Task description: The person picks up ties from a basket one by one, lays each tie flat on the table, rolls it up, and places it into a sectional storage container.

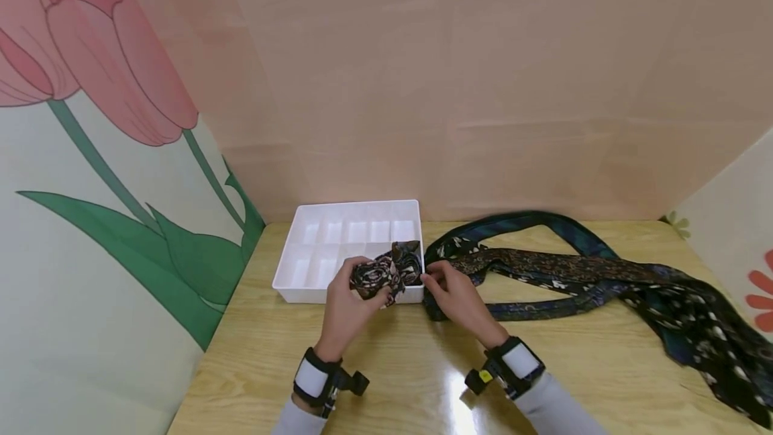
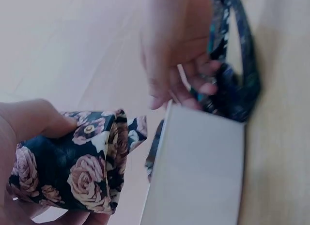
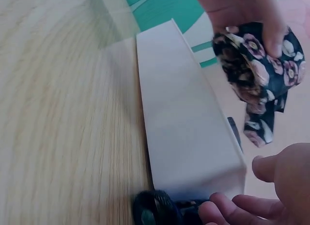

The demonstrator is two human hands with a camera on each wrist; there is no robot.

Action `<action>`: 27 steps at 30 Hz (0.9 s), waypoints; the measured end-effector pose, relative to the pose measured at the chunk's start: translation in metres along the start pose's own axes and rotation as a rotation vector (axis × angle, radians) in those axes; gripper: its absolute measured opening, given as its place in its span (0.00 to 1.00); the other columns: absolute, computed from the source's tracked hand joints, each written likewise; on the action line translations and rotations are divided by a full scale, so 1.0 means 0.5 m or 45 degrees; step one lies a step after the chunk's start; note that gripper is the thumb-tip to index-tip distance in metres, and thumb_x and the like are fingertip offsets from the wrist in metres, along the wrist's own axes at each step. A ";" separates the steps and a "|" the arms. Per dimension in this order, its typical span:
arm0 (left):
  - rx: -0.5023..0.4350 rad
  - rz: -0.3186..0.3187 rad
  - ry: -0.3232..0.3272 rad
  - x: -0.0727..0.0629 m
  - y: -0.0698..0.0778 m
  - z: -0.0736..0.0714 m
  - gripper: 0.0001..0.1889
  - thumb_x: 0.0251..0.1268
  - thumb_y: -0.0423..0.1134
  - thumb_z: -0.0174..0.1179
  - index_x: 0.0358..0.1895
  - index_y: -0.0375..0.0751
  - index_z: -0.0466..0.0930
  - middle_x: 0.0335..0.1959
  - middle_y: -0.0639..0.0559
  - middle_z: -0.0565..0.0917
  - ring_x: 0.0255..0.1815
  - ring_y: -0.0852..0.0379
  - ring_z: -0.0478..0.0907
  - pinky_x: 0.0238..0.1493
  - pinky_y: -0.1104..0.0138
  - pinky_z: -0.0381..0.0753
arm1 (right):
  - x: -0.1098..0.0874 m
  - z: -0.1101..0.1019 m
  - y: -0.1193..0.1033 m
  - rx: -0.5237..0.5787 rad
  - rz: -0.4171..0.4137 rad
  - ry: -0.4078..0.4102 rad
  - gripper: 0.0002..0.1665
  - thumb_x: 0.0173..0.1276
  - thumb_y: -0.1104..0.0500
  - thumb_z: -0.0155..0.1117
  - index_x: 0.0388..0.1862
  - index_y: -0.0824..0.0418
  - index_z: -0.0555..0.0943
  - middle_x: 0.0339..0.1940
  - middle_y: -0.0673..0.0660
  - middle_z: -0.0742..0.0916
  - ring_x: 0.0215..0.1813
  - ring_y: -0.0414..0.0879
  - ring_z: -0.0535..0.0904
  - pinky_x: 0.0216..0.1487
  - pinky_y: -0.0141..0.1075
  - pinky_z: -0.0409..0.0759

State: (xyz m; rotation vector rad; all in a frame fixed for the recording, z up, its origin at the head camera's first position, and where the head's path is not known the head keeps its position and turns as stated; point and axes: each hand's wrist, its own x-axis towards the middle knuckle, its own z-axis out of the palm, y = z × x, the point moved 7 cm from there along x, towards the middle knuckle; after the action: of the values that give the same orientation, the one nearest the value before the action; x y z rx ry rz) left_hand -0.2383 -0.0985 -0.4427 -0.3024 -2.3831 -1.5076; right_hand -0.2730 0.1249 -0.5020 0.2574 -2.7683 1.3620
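My left hand (image 1: 350, 304) grips a rolled floral necktie (image 2: 82, 162), dark with pinkish roses, thumb on top and fingers beneath. A short tail of it sticks out of the roll. It is raised over the front rim of a white compartment box (image 1: 286, 280). Another dark rolled piece (image 1: 408, 266) sits in the box's front right compartment, its top showing above the rim. My right hand (image 1: 454, 297) is at the box's front right corner, thumb near the rim and fingers loosely bent, nothing held. Beside its fingers lie the near ends of the loose neckties (image 1: 543, 264).
Several long dark neckties, some blue, some floral, sprawl overlapping from the box's right side to the table's right edge. The wooden table (image 1: 241, 368) meets a pinkish backdrop (image 1: 483, 86) behind the box. A tulip-printed panel (image 1: 121, 274) stands at the left.
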 end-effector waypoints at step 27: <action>0.392 -0.115 0.422 0.066 -0.080 0.052 0.29 0.56 0.38 0.79 0.60 0.41 0.77 0.55 0.45 0.84 0.57 0.44 0.83 0.57 0.49 0.85 | 0.025 0.019 0.005 0.075 0.080 -0.084 0.21 0.83 0.52 0.61 0.64 0.64 0.77 0.44 0.57 0.87 0.37 0.43 0.81 0.38 0.38 0.80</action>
State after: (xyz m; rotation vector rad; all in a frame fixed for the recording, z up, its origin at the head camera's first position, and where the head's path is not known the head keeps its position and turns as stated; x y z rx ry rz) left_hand -0.2863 -0.0914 -0.4745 0.1183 -2.3312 -1.0982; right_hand -0.2853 0.1172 -0.5085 0.2237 -2.8159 1.4772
